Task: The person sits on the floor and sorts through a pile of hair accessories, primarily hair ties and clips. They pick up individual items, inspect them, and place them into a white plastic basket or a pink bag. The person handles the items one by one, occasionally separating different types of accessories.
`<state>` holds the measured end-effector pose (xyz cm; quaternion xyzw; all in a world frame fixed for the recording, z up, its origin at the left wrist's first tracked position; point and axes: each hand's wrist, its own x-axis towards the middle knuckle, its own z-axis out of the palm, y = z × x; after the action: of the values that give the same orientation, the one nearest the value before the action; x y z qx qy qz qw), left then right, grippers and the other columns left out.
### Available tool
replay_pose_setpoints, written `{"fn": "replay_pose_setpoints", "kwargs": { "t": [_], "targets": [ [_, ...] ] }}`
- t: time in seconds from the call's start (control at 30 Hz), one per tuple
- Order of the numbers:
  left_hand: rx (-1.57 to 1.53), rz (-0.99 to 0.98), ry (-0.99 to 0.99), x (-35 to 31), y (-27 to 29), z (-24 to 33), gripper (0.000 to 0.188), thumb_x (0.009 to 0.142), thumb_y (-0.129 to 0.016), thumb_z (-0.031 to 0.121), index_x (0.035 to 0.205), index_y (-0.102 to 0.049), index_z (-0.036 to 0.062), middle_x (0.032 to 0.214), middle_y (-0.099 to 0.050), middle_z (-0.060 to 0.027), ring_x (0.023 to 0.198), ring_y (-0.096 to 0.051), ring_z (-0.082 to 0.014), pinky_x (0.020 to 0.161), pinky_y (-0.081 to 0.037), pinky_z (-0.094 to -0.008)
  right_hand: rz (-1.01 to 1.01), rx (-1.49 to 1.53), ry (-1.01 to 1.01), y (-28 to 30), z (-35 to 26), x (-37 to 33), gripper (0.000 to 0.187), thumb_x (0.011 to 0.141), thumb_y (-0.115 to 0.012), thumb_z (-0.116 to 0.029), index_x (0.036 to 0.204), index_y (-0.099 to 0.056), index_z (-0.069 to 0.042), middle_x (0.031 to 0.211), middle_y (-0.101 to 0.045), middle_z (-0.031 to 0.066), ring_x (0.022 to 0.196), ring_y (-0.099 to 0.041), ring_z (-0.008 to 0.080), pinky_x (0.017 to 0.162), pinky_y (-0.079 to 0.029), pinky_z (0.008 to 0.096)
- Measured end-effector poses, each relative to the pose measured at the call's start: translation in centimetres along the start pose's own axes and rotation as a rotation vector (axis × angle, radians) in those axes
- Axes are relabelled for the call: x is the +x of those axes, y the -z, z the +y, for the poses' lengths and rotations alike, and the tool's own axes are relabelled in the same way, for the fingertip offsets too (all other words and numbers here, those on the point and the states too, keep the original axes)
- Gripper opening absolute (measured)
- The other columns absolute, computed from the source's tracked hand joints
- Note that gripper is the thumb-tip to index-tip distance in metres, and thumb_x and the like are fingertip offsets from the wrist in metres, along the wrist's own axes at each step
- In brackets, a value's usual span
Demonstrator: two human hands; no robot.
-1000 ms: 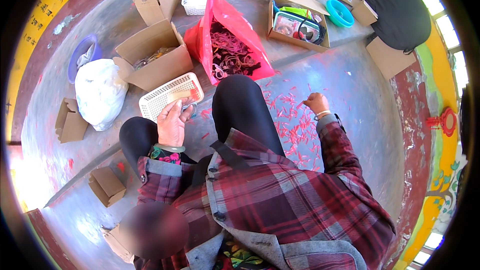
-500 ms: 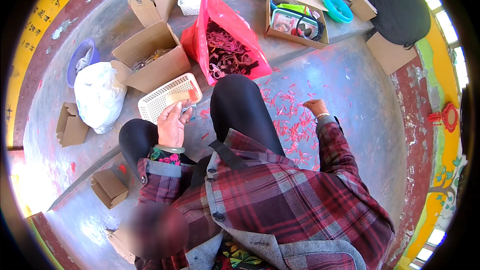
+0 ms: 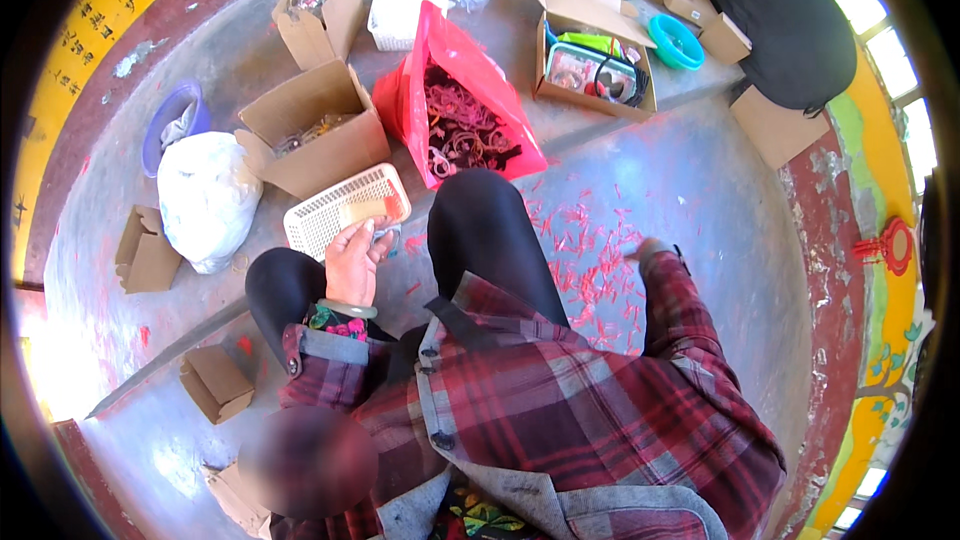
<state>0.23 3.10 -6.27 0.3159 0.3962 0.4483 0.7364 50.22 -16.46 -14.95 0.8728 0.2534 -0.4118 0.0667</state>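
From where I stand, the person sits low over the smooth grey concrete floor point(image 3: 740, 240), knees up in shiny black leggings point(image 3: 490, 240). The left hand point(image 3: 352, 262), with a pale green bangle point(image 3: 348, 309) at its wrist, is raised between the knees; its fingers are bent, thumb and forefinger close together, and I cannot tell whether they pinch anything. Just beyond those fingers is a cream perforated plastic basket point(image 3: 318, 230) with a flat tan piece, red at one end, point(image 3: 368, 209) lying in it. The right hand point(image 3: 652, 247) is lowered beside a loose scatter of small thin red strips point(image 3: 600, 265), which lie on the floor to the right of the right knee; I cannot make out whether its fingers are parted or closed on one. Beyond that knee stands a bright red plastic bag point(image 3: 514, 133), gaping to show a tangle of pink and dark bands point(image 3: 458, 130). Left of it sits an open brown cardboard box point(image 3: 335, 162), and near that a stuffed white plastic bag point(image 3: 208, 205) beside a round purple basin point(image 3: 151, 148).
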Motion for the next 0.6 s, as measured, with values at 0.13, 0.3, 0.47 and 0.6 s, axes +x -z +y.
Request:
{"fn": "replay_pose_setpoints", "kwargs": {
  "t": [0.13,0.3,0.47,0.6],
  "targets": [
    [-0.012,0.000,-0.019,0.2,-0.2,0.1,0.022,0.091,-0.048,0.011,0.103,-0.057,-0.0061,0.100,-0.059,-0.0117,0.091,-0.058,-0.0181,0.081,-0.050,-0.0297,0.129,-0.364,-0.049,2.9,2.2,5.5,0.068,0.083,-0.042,-0.062,0.125,-0.049,-0.009,0.123,-0.053,0.0116,0.114,-0.049,0.0297,0.096,-0.037,0.0412],
    [-0.032,-0.027,0.000,-0.1,-0.3,0.3,0.022,0.091,-0.048,0.011,0.102,-0.057,-0.0056,0.100,-0.060,-0.0123,0.089,-0.059,-0.0175,0.080,-0.050,-0.0280,-0.190,0.929,0.329,5.2,-5.5,-4.6,0.070,0.087,-0.036,-0.057,0.123,-0.047,0.001,0.122,-0.053,0.0164,0.114,-0.049,0.0307,0.097,-0.037,0.0402],
    [-0.108,-0.048,-0.013,-0.3,0.1,0.6,0.021,0.091,-0.048,0.010,0.102,-0.057,-0.0063,0.099,-0.060,-0.0128,0.088,-0.059,-0.0178,0.079,-0.051,-0.0282,-0.366,1.097,0.669,5.8,-11.4,-8.6,0.052,0.092,-0.041,-0.041,0.109,-0.056,0.007,0.109,-0.059,0.0198,0.101,-0.057,0.0277,0.089,-0.043,0.0371],
    [-0.229,-0.080,-0.018,-0.5,-0.3,1.0,0.020,0.090,-0.050,0.010,0.100,-0.057,-0.0057,0.098,-0.061,-0.0124,0.087,-0.061,-0.0182,0.078,-0.052,-0.0280,-0.271,0.951,0.889,4.9,-16.6,-10.0,0.031,0.089,-0.051,-0.026,0.094,-0.062,0.002,0.091,-0.065,0.0140,0.087,-0.062,0.0216,0.076,-0.048,0.0315]
  ]
}}
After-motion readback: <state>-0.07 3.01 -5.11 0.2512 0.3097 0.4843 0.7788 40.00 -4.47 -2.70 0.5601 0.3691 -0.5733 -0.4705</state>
